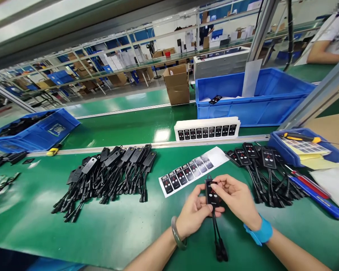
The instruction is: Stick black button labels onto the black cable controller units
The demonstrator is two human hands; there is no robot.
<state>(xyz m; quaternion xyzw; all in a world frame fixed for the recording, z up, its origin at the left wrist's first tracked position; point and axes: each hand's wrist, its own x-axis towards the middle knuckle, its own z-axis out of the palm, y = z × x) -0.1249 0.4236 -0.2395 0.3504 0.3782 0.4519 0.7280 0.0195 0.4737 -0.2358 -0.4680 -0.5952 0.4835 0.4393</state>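
Between both hands is a black controller [212, 195] with a labelled face and two short cables hanging toward me. My left hand [193, 212] grips its lower left side, thumb at the bottom edge. My right hand [237, 197] holds its right side, with the thumb on the upper face. Just beyond lies a strip of black labels [183, 175] on white backing, its right end bare. To the left is a pile of black controllers [113, 165] with cables. On the right sits a smaller pile of controllers [268, 158] with labelled faces.
A white stack of label sheets [207, 123] stands behind the strip. Blue bins [243, 109] stand at the back right and far left [55, 128]. A small blue tray [288, 150], a blue-handled tool [319, 197] and a red one lie right. A person's arm [324, 52] shows upper right.
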